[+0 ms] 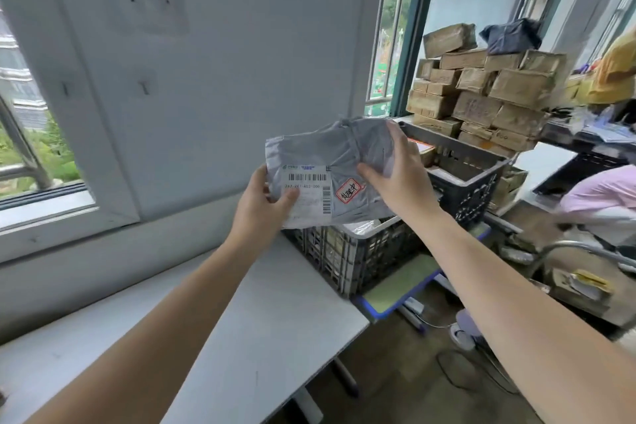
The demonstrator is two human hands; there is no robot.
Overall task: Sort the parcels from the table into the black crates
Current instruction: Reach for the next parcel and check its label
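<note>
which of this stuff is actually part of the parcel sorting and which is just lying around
Part of the job:
grey parcel with a barcode label, held up off the table
near black crate
far black crate
white table

Just lying about:
stack of brown boxes by the window
dark bag on top of that stack
green-topped desk
cable on the floor

surface: white table [275,303], run along the wall under the window | far right corner: black crate [361,251] is set where a green-topped desk [399,286] adjoins the table's right edge; which of the two bears it cannot be told | behind: second black crate [464,175] is stood higher, its support hidden
</note>
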